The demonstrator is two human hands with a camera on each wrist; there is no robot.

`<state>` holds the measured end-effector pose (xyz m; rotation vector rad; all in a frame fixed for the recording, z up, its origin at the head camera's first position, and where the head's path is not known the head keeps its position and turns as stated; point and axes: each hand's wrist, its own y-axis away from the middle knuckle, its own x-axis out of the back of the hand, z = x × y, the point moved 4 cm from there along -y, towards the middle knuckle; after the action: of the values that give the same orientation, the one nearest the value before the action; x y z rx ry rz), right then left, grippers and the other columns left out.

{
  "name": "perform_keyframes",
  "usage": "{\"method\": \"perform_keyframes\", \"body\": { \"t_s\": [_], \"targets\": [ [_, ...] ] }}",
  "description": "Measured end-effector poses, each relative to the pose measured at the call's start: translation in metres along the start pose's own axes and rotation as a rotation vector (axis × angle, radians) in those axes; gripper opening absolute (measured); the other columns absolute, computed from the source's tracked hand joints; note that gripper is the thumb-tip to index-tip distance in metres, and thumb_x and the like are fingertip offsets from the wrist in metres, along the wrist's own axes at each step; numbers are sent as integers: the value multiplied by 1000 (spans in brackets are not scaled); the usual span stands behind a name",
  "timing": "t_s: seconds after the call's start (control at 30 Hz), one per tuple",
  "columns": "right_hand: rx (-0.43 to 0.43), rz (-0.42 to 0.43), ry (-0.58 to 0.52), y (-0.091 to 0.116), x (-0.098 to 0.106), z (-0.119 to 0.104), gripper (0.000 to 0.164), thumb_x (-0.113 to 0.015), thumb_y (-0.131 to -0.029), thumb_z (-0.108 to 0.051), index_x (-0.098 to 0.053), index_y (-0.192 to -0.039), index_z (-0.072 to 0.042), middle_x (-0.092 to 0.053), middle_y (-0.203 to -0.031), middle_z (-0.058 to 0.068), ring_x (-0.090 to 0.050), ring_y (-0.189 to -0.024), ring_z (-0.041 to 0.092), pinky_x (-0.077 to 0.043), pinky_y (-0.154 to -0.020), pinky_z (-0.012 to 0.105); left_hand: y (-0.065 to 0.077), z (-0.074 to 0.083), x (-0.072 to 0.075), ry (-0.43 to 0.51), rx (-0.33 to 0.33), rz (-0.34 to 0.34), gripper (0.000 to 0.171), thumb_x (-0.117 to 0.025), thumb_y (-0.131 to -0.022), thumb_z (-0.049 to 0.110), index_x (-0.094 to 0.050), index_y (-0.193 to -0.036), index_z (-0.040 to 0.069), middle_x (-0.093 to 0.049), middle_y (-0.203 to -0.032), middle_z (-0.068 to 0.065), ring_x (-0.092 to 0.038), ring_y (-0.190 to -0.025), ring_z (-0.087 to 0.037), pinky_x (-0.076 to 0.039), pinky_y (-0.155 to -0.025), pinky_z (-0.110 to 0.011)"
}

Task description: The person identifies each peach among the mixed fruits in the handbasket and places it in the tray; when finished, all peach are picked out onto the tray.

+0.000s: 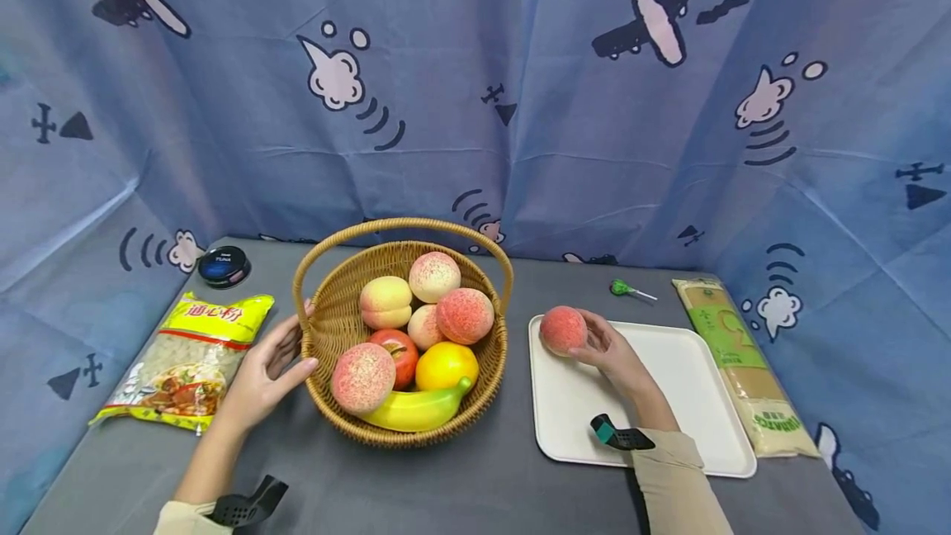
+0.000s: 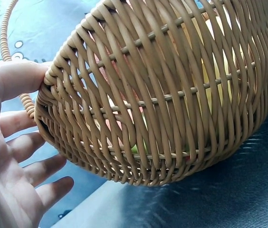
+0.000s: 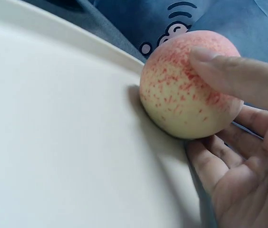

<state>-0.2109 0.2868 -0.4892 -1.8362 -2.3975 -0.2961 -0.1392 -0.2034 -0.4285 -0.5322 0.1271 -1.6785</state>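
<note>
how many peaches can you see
6: two peaches at the basket's back, two right of centre, one front left, one in the right hand. More may be hidden.

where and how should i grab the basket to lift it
Probably grip the top of the basket's handle, coming from above: it arches from left rim to right, clear of the fruit, leaving room to wrap fingers under its thin bar.

Yellow bag (image 1: 189,366): "通心粉". Black tin (image 1: 224,266): "TUNA". Green-labelled packet (image 1: 731,337): small lettering unclear.
</note>
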Motion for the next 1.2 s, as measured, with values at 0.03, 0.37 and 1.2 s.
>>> {"method": "perform_keyframes", "body": {
  "t_s": [0.03,0.37,1.2],
  "targets": [
    [-2,-9,-6,0,0,1,75,-67,-86,-4,-24,-147,-1,-26,-152,19,-31,-137,11,-34,-99,6,0,1,0,-1,-2,-2,64,-57,-85,-11,-33,-144,-5,-35,-145,-31,-42,-128,4,-36,-101,-8],
    [17,15,52,3,1,-5,84,-70,-83,-5,-18,-149,2,-21,-154,22,-23,-142,33,-35,-102,10,-1,4,0,10,-6,0,63,-56,-85,-12,-32,-143,-7,-38,-146,-25,-42,-127,5,-36,-100,-8],
    [486,-96,178,51,-44,-125,77,-66,-79,13,-30,-146,0,-33,-150,20,-33,-138,7,-28,-111,15,0,3,0,26,5,-18,63,-55,-87,-11,-30,-144,-8,-31,-143,-38,-41,-127,6,-35,-101,-7]
  ]
}}
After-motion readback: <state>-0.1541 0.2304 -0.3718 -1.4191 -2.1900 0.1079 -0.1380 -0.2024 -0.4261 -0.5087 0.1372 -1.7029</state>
